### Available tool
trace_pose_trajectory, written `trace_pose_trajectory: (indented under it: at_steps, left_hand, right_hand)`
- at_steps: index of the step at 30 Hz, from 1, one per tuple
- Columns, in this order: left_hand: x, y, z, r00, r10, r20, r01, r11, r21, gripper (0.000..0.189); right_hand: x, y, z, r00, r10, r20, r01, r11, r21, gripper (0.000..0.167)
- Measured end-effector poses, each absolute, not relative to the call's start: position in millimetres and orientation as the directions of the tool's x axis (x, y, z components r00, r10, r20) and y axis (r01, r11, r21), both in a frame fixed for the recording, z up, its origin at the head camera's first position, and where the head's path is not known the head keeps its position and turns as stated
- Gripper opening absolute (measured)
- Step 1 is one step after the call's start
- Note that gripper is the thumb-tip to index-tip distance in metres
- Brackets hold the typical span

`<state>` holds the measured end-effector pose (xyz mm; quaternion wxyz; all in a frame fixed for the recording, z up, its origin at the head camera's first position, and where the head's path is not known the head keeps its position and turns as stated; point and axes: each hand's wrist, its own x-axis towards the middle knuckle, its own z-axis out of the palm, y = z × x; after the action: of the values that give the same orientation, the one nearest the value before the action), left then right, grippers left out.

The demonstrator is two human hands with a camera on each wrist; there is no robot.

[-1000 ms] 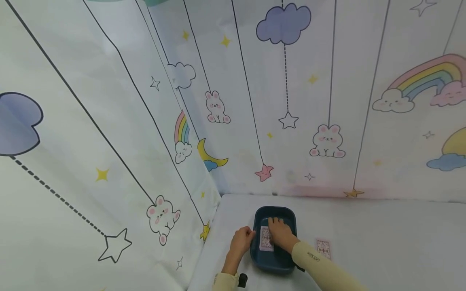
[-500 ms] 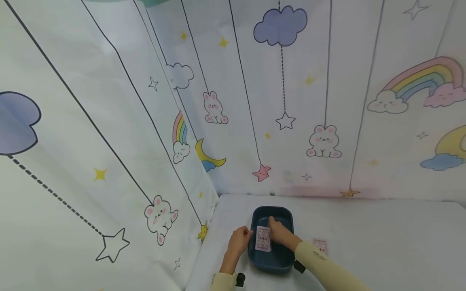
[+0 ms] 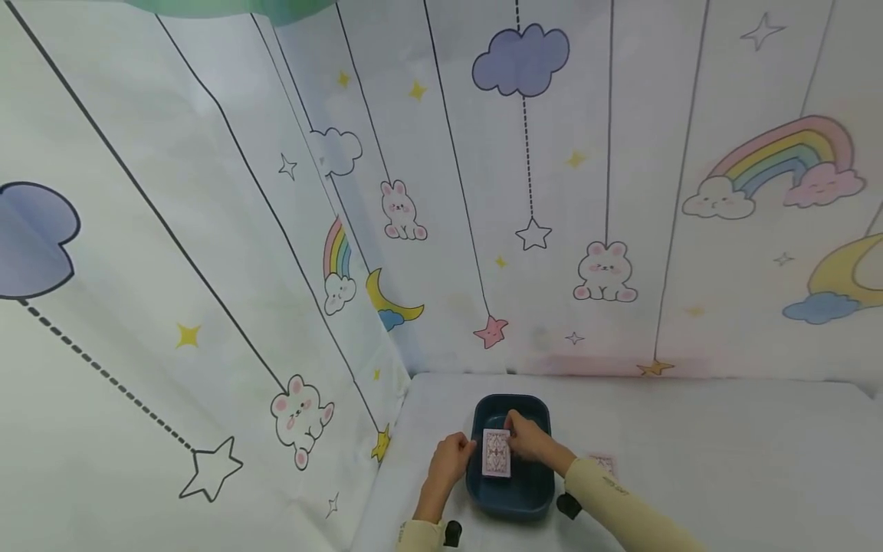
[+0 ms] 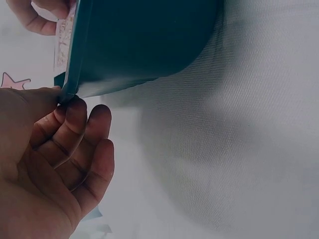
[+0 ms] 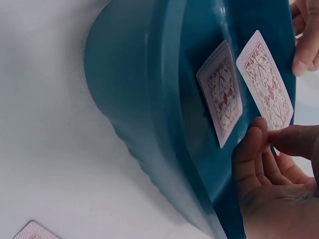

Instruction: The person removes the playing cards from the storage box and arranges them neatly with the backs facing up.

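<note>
So tub (image 5: pixel 124 69) holds card stack (image 5: pixel 223 94); right hand (image 5: pixel 279 186) pinches card (image 5: pixel 268 87)

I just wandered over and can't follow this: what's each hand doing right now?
Left hand: closed, pinching the rim of the blue tub between thumb and fingers.
Right hand: closed, holding a playing card between thumb and fingers.
</note>
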<state>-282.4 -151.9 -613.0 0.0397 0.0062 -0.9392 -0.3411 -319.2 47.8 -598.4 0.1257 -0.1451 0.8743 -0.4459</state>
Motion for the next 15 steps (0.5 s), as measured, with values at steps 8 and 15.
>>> trace_pose_trajectory:
  at_steps: [8, 15]
  left_hand:
    - [-282.0, -152.3, -614.8, -0.998, -0.047, 0.036, -0.012, 0.761, 0.648, 0.026]
    - [-283.6, -152.3, -615.7, -0.998, -0.049, 0.039, -0.011, 0.754, 0.657, 0.026]
  right_hand:
    - [-318.5, 61.8, -591.0, -0.927, -0.359, -0.104, -0.121, 0.55, -0.827, 0.02]
    - [-316.8, 76.9, -586.5, -0.934, -0.346, -0.094, -0.115, 0.539, -0.835, 0.02]
